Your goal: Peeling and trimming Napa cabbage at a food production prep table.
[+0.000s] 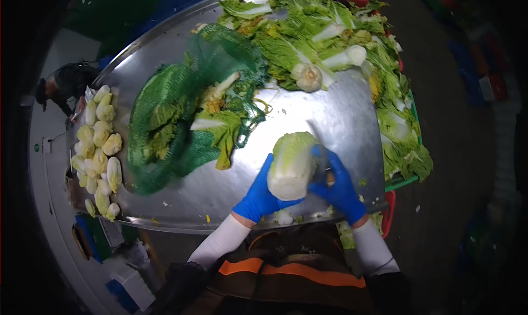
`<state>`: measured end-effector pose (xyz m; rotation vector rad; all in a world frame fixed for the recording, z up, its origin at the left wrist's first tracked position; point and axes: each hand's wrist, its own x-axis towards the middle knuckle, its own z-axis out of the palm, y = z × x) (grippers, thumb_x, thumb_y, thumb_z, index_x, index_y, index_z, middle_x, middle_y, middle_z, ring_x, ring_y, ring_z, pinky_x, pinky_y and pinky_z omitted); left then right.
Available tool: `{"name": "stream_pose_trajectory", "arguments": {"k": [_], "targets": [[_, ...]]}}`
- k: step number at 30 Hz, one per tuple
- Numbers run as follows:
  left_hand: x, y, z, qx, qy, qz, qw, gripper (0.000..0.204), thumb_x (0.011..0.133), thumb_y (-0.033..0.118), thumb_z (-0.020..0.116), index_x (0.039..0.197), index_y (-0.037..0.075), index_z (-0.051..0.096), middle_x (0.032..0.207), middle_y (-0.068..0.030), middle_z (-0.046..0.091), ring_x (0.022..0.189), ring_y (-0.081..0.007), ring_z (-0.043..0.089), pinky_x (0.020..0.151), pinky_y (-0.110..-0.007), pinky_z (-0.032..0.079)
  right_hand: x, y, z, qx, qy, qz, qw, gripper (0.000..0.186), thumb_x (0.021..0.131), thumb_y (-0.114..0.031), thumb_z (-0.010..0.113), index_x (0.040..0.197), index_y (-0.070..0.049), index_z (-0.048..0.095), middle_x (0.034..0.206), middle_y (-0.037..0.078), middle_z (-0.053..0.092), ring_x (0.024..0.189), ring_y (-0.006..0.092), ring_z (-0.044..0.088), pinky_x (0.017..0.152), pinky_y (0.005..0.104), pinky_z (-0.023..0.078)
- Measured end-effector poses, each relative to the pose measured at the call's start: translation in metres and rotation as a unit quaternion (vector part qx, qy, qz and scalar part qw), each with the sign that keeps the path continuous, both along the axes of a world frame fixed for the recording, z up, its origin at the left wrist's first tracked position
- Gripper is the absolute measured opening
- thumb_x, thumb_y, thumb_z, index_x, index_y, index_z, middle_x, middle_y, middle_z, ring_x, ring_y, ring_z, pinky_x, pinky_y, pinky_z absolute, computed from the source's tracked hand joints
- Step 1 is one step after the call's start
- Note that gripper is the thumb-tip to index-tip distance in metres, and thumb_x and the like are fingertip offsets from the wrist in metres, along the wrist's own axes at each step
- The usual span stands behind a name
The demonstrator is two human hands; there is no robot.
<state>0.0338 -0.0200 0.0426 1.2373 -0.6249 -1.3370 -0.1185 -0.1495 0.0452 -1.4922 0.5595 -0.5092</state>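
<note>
A trimmed napa cabbage is tilted above the near edge of the metal table, its pale cut base toward me. My left hand, in a blue glove, is closed around its left side and underneath. On the cabbage's right is my right hand, also blue-gloved, with its fingers curled round a knife. The knife's blade is blurred and points away from me; most of its handle is hidden in the glove. A green mesh bag with cabbage inside lies to the left, loose outer leaves beside it.
Piled leaves cover the table's far right, spilling over a green crate and a red one along its right side. Several peeled cabbages are heaped at the left end. Beyond them, another person bends over.
</note>
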Motion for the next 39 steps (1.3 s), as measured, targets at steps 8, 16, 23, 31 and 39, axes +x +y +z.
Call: {"name": "stream_pose_trajectory", "arguments": {"k": [8, 16, 23, 31, 39], "targets": [[-0.033, 0.018, -0.042, 0.198, 0.465, 0.031, 0.862, 0.068, 0.093, 0.062, 0.042, 0.142, 0.015, 0.040, 0.134, -0.0130, 0.052, 0.119, -0.0298, 0.055, 0.095, -0.052, 0.048, -0.031, 0.043, -0.071, -0.041, 0.051, -0.072, 0.995, 0.065, 0.074, -0.031, 0.081, 0.128, -0.007, 0.053, 0.128, 0.011, 0.056, 0.113, 0.0243, 0.059, 0.093, 0.0344, 0.049], [-0.072, 0.068, -0.082, 0.120, 0.505, 0.109, 0.848, 0.064, 0.096, 0.034, 0.054, 0.148, 0.008, 0.026, 0.145, -0.0167, 0.038, 0.131, -0.0314, 0.042, 0.108, -0.049, 0.038, -0.063, 0.064, -0.049, -0.245, 0.104, -0.007, 0.964, 0.054, 0.073, -0.031, 0.080, 0.113, -0.006, 0.054, 0.119, 0.011, 0.055, 0.097, 0.0246, 0.063, 0.077, 0.0361, 0.055], [-0.042, 0.050, -0.070, -0.009, 0.193, 0.057, 0.980, 0.091, 0.078, 0.009, 0.072, 0.151, 0.006, 0.017, 0.149, -0.0105, 0.033, 0.136, -0.0228, 0.034, 0.112, -0.036, 0.030, -0.061, 0.075, -0.067, 0.327, 0.125, -0.137, 0.927, 0.041, 0.080, -0.019, 0.079, 0.106, -0.005, 0.050, 0.086, 0.002, 0.055, 0.061, 0.0092, 0.053, 0.051, 0.0258, 0.048], [-0.025, 0.031, -0.051, 0.027, -0.001, 0.066, 0.997, 0.098, 0.070, 0.010, 0.082, 0.148, 0.003, 0.023, 0.140, -0.0140, 0.044, 0.127, -0.0240, 0.046, 0.105, -0.035, 0.040, -0.046, 0.080, -0.057, 0.316, 0.038, -0.172, 0.932, 0.032, 0.082, -0.015, 0.076, 0.101, -0.006, 0.052, 0.078, 0.002, 0.056, 0.059, 0.0076, 0.054, 0.047, 0.0227, 0.045], [-0.016, 0.037, -0.042, 0.010, -0.084, 0.062, 0.994, 0.098, 0.069, 0.012, 0.084, 0.147, 0.000, 0.024, 0.138, -0.0153, 0.044, 0.125, -0.0243, 0.047, 0.104, -0.035, 0.041, -0.032, 0.075, -0.060, 0.335, 0.083, -0.183, 0.921, 0.035, 0.080, -0.023, 0.076, 0.102, -0.007, 0.056, 0.077, 0.001, 0.058, 0.058, 0.0082, 0.055, 0.047, 0.0237, 0.046]]}}
